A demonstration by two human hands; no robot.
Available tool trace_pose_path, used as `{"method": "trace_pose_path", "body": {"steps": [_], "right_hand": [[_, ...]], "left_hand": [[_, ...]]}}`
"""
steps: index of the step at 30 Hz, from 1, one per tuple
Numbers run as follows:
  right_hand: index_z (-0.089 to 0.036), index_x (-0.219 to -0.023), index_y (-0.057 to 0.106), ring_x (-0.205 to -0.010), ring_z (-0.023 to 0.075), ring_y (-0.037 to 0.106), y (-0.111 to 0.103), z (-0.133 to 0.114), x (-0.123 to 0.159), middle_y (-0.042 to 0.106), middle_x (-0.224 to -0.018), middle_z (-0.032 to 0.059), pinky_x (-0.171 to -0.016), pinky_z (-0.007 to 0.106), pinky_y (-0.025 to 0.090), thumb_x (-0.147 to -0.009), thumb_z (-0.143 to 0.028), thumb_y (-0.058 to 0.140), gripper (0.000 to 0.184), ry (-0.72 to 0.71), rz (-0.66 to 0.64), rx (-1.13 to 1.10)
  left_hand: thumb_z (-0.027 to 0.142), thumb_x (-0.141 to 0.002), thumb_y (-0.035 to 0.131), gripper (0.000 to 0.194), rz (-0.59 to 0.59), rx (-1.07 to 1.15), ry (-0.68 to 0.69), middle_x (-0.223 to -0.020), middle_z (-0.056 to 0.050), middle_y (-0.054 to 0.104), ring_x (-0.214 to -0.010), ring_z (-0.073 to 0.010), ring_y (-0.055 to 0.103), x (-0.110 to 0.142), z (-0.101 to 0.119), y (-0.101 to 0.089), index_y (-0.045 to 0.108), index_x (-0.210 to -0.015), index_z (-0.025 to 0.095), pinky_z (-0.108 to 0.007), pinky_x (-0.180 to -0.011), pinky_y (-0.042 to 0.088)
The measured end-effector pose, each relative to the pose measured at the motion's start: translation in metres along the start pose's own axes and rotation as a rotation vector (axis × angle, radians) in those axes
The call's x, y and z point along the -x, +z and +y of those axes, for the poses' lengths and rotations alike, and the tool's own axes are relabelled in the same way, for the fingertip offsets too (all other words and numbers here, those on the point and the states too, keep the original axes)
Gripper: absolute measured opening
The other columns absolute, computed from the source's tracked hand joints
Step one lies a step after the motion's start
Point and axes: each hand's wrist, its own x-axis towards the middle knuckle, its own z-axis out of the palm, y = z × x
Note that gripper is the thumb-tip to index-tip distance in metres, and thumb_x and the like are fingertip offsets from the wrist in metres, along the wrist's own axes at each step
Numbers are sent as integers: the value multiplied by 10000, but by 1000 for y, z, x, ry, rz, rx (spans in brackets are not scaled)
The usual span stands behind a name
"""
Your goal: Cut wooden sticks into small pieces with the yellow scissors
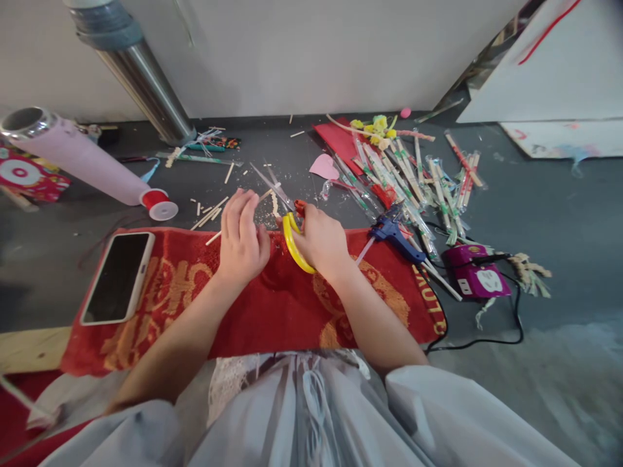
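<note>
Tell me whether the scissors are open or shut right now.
Open: the scissors in the right hand show their two blades spread apart, with a gap between the tips.

The scissors (289,239) show one yellow and one orange-red handle loop with silver blades, the loose sticks (209,216) are pale cream, and the towel (287,314) is deep red with orange-gold figures and yellow lettering. The glue gun (395,237) is dark blue, the small box (468,275) purple with a white patch, the heart (324,167) pink, the spool (162,209) white and red. One flask (82,152) is pale pink, the other flask (148,87) silver and blue-grey, the tabletop (545,220) dark grey.
</note>
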Motion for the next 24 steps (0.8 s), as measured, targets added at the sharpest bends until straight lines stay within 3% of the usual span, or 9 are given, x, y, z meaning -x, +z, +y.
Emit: {"method": "trace_pose_path", "body": {"steps": [3,6,10,15,24], "right_hand": [[-83,-1164,571,-962,333,684,4,1,1,693,-1042,192,-810,404,495,-931,-646,386,637,-53,22,29],[-76,-1169,565,-971,339,678,8,5,2,682,-1054,203,-828,424,496,-923,-652,399,647,-109,48,35],[-94,-1154,549,-999,321,657,16,11,1,675,-1036,194,-871,436,487,-916,-675,382,650,-230,108,-44],[-125,-1124,523,-1031,316,628,22,15,1,653,-1063,185,-909,460,478,-894,-711,375,647,-343,173,-132],[-111,-1103,522,-1029,328,589,17,20,-1,626,-1068,198,-945,484,459,-873,-744,356,693,-423,204,-135]], "left_hand": [[275,-967,368,407,-61,-8,-89,-1258,-173,618,-1214,-243,579,0,-7,1,492,-1324,125,-412,-1041,466],[312,-985,376,357,-109,-61,-155,-1064,-106,709,-983,-189,674,-2,-11,-4,599,-1224,169,-307,-860,532],[303,-973,436,310,-60,-63,-118,-881,-48,740,-787,-142,692,-4,-17,-11,679,-1135,199,-246,-729,530],[162,-942,405,353,13,20,-44,-850,-26,747,-783,-115,706,-2,-24,-14,679,-1159,208,-218,-723,546],[255,-931,457,280,40,120,-162,-848,-38,763,-746,-130,705,-4,-16,-12,722,-980,180,-244,-703,576]]}}
